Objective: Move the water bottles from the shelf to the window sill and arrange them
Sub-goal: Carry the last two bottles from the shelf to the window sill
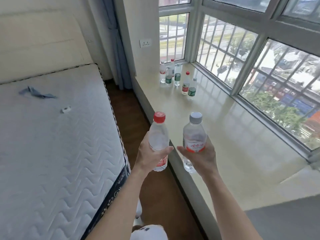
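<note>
Sill [233, 139] under barred window — bottles [177, 77] stand clustered at its far end. Your left hand [150, 154] curls round a red-cap bottle [159, 135], your right hand [205, 157] round a grey-cap bottle [194, 134] — both upright, at the sill's near edge.

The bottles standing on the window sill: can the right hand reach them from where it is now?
Probably not without a step forward: the right hand, holding a grey-capped bottle, is far short of the standing bottles. Nothing stands on the sill between them.
</note>
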Tool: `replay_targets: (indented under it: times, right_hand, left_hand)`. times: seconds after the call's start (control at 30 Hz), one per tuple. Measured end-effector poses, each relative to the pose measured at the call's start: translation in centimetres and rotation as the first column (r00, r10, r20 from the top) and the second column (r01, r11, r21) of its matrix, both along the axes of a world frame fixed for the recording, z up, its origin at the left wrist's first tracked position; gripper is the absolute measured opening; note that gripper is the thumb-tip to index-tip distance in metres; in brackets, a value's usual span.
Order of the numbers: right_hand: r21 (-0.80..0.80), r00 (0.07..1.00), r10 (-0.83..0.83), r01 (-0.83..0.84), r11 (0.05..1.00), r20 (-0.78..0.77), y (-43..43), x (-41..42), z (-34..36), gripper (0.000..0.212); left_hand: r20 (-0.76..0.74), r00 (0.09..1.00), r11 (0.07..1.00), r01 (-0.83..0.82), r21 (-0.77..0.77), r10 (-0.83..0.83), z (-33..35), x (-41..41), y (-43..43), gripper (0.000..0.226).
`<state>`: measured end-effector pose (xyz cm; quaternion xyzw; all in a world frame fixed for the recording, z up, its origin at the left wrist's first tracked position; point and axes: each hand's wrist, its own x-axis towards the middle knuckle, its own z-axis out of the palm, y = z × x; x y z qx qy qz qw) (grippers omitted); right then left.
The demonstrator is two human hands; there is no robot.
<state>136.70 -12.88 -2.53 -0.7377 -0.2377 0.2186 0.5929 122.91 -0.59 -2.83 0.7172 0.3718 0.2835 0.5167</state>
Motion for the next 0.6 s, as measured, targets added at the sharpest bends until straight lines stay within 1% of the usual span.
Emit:
replay_targets:
  times: [0.3,0.43,0.6]
  right_hand:
    - [-0.001,0.983,0.185,-0.185,0.983,-0.006,10.4,3.6,-1.1,0.061]
    - [-0.005,0.974,0.227,-0.227,0.974,-0.001,17.4,5.7,-1.7,0.066]
    - [0.003,0.968,0.250,-0.250,0.968,0.006,28.0,7.9,-1.4,0.067]
  left_hand:
    - [-0.006,0.982,0.982,-0.190,0.023,0.190,-1.1,2.7,8.8,0.067]
    - [0.012,0.970,0.970,-0.242,0.009,0.242,-1.9,4.2,15.1,0.065]
    - [0.018,0.963,0.963,-0.270,0.011,0.270,-2.1,5.8,25.1,0.072]
